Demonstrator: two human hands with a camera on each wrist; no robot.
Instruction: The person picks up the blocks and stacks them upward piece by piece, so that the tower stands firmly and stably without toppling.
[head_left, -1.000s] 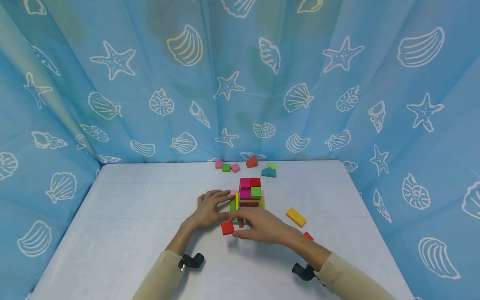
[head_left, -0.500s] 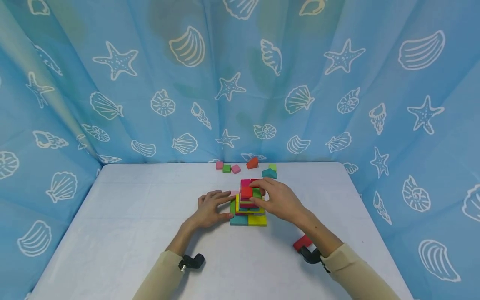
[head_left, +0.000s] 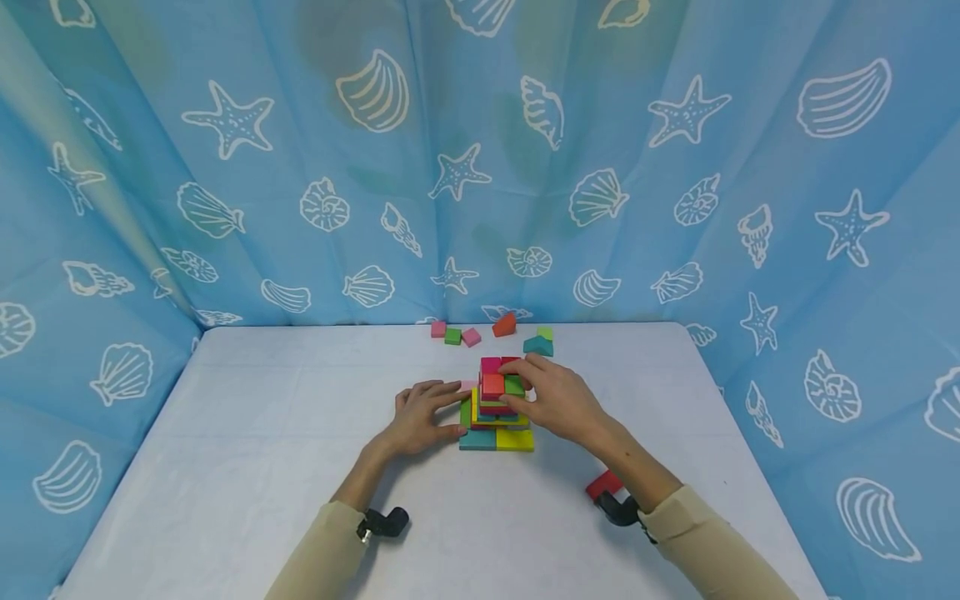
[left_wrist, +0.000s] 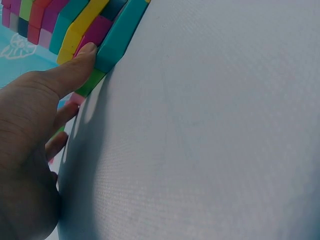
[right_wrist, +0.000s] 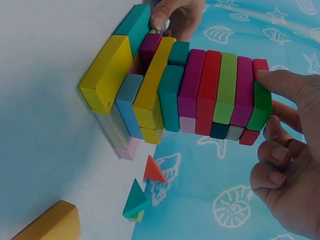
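A layered tower of coloured wooden blocks (head_left: 514,441) stands mid-table, wide at the base and narrower higher up. On its top layer, at the front left, is a red block (head_left: 492,387), which my right hand (head_left: 558,402) pinches between thumb and fingers. Beside that block sits a green block (right_wrist: 262,106). My left hand (head_left: 420,418) lies along the tower's left side with fingers extended. Its thumb (left_wrist: 82,62) touches the lower layers near a teal block (left_wrist: 120,37).
Behind the tower lie pink blocks (head_left: 438,329), a green block (head_left: 452,337), an orange wedge (head_left: 504,325) and a teal wedge (head_left: 537,346). A loose red block (head_left: 604,483) lies by my right wrist. The right wrist view also shows a yellow block (right_wrist: 52,224) on the table.
My right hand has carried the red block from the tower's front up to the top layer, and stayed there over the last half second. The left hand has kept its place.
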